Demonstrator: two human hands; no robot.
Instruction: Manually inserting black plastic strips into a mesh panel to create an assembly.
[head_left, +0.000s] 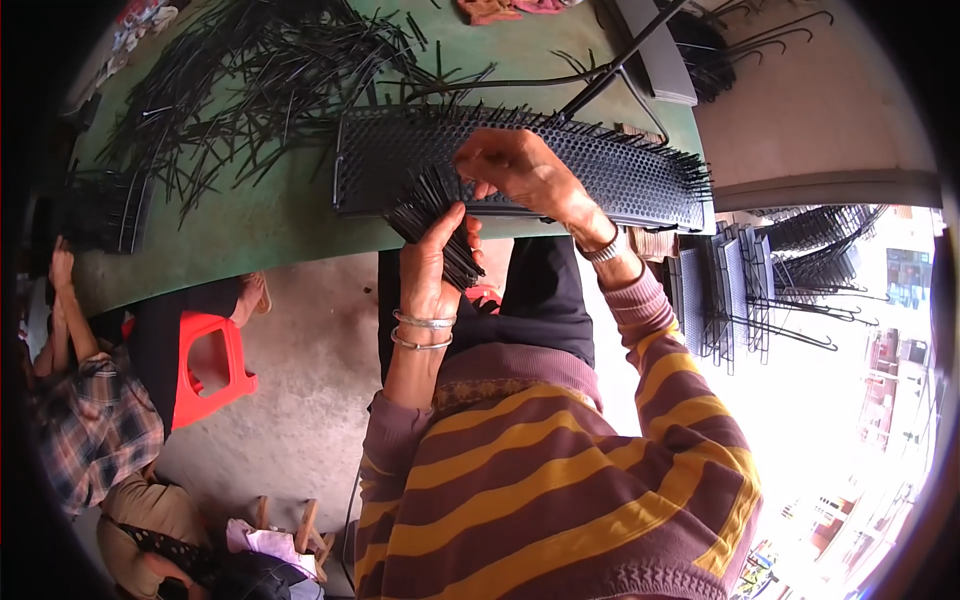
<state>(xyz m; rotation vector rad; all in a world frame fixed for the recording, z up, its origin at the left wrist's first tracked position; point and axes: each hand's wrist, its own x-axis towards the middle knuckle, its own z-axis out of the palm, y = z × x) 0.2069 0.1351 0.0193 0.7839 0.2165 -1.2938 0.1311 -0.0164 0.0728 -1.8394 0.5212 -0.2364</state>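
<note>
Left hand: fingers closed round bundle of black strips, ends fanning beyond them; likely light, stiff, slippery; hold mid-length. Right hand, just up-right: fingers curled, pinch unclear. Perforated panel behind both.

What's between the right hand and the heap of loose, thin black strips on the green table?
In the head view, the left part of the dark rectangular perforated panel lies between right hand and heap.

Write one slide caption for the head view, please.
Left-hand grip holding black strips, right-hand grip over a perforated black panel on a green table.
</note>
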